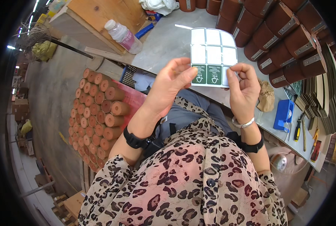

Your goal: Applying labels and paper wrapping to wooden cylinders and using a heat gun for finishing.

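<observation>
Between both hands I hold up a sheet of stickers (214, 49) over the workbench. Most of its label spaces are blank white; two green labels with white print sit in its bottom row, and the bottom right space is white. My left hand (175, 77) pinches the sheet's lower left corner, thumb on the front. At the lower right edge my right hand (245, 84) grips it the same way, its fingers curled behind. A silver bangle (243, 123) circles my right wrist, and black straps are on both forearms.
Brown cylinders with metal strips (269, 34) are stacked at the back right. A blue tape dispenser (284, 115), a screwdriver (298, 128) and a tan crumpled bundle (265, 97) lie on the right. A plastic bottle (123, 37) stands at the left; reddish rolls (96, 113) are piled below it.
</observation>
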Tool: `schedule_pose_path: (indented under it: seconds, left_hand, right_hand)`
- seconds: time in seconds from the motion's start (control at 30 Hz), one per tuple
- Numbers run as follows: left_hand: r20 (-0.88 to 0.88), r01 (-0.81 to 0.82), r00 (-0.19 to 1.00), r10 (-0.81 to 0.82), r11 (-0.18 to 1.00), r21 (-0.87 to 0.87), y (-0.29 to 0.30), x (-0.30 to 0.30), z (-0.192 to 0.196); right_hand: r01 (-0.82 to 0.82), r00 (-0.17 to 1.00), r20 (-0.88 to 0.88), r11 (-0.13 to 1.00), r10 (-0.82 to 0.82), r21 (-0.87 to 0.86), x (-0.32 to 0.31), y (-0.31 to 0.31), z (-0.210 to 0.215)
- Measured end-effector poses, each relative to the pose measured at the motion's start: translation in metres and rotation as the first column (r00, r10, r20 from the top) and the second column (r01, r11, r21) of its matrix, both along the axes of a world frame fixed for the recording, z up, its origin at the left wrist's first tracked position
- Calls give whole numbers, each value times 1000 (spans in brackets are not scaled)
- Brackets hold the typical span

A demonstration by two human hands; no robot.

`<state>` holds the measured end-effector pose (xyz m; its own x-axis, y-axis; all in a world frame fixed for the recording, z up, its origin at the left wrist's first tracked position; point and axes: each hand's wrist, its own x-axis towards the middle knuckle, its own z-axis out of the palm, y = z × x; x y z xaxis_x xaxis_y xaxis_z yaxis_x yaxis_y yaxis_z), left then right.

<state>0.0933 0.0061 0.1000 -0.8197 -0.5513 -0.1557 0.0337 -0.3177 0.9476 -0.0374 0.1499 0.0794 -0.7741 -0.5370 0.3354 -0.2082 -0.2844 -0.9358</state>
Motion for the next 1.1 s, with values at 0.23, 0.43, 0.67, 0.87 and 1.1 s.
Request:
schedule_pose_path:
  seconds: [0.23, 0.43, 0.67, 0.87, 1.1]
  left_hand:
    - [-56, 162, 987, -152, 937, 310, 0, -15, -18]
    - [-50, 52, 998, -44, 986, 160, 3, -11, -12]
    - [-100, 40, 995, -27, 991, 125, 5, -11, -6]
    - [-116, 44, 992, -39, 998, 46, 4, -6, -4]
    - [-74, 58, 995, -66, 992, -113, 4, -6, 5]
  right_hand:
    - [88, 985, -158, 989, -68, 120, -8, -4, 0]
    - [383, 599, -787, 916, -145, 123, 8, -2, 28]
    - [308, 609, -793, 914, 24, 265, 12, -8, 17]
    - [275, 611, -790, 920, 59, 281, 12, -8, 20]
    - [224, 630, -769, 923, 107, 312, 8, -6, 27]
